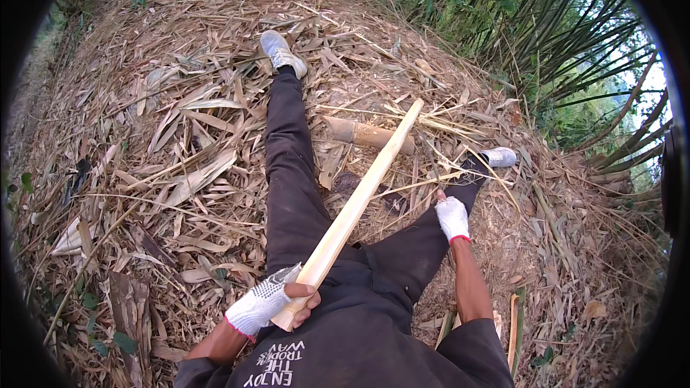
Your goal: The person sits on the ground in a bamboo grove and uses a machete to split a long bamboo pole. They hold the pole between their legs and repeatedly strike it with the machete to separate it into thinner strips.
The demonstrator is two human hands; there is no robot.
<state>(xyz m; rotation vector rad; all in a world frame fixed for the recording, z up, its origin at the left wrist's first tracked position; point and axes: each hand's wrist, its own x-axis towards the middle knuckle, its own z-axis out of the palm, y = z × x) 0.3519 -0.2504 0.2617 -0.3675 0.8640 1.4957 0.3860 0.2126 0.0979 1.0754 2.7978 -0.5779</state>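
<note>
Plainly, the left fingers [309,304] grip a long, straight, pale-yellow strip [357,208] (right fingers [447,207]: I cannot tell).

Dry tan leaf litter [187,151] spreads from seven o'clock round to twelve; brownish earth [496,244] shows at four; green bamboo [553,32] crowds two o'clock, with bright, pale daylight [655,79] breaking through toward three.

Log [352,131] between legs [287,136], beneath strip [352,208]
</note>
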